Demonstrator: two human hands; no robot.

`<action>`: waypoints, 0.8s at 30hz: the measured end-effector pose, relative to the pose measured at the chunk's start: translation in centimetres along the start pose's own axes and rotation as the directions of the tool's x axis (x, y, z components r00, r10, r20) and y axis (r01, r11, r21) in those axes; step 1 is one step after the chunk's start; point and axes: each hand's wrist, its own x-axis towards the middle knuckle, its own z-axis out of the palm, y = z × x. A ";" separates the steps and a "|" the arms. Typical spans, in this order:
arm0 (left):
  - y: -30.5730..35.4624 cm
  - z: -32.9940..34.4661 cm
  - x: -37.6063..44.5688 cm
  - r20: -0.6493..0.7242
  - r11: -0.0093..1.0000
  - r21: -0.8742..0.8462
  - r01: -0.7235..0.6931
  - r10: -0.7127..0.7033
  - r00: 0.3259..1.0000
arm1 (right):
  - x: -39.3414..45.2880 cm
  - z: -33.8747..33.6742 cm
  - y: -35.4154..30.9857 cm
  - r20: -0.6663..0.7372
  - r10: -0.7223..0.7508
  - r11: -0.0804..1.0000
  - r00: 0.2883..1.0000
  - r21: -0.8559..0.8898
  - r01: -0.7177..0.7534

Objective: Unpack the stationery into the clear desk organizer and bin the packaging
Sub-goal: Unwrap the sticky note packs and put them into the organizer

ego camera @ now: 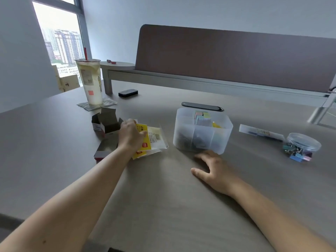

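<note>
The clear desk organizer point(202, 130) stands mid-table on a grey desk point(163, 197), the right hand point(213, 169) relaxed flat just before it. Left of it, the left hand point(131, 135) grasps yellow-and-clear packaging point(152, 140). Beyond rise a brown partition point(236, 57) and, far left, a window point(60, 39).

Dim, soft daylight enters from the window point(58, 42); wide-angle edges bend, slightly blurred.

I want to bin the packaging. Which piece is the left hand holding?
The yellow packet: the left hand grips it, while the open boxes beside it lie untouched.
</note>
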 end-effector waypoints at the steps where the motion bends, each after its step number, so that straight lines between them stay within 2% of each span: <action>1: 0.0 0.1 0.1 0.005 0.999 0.049 -0.013 0.013 1.000 | 0.1 0.1 0.1 0.016 0.011 1.000 1.000 -0.019 -0.011; 5: -0.2 -0.5 0.1 0.050 0.997 0.054 -0.057 0.054 0.997 | 0.1 0.1 0.1 0.018 0.003 0.998 1.000 -0.057 -0.002; 11: 0.7 -2.9 -3.0 0.170 0.959 -0.047 -0.279 0.283 0.944 | -1.0 -0.6 0.3 0.033 0.033 0.999 0.999 -0.006 -0.032; 14: 1.4 -2.7 -5.7 0.285 0.915 -0.053 -0.400 0.398 0.872 | -2.7 -1.4 1.2 0.018 0.076 0.997 0.997 -0.016 -0.076; 18: 3.0 0.2 -9.2 0.469 0.818 0.009 -0.575 0.504 0.725 | -5.1 -2.8 3.8 -0.038 0.179 0.981 0.983 -0.071 -0.181; 21: 4.5 2.9 -10.7 0.635 0.747 0.079 -0.660 0.473 0.611 | -6.4 -3.9 6.2 -0.091 0.269 0.959 0.959 -0.067 -0.276; 24: 5.3 5.0 -10.6 0.741 0.683 0.159 -0.713 0.395 0.544 | -6.4 -4.8 8.8 -0.131 0.338 0.936 0.932 -0.057 -0.348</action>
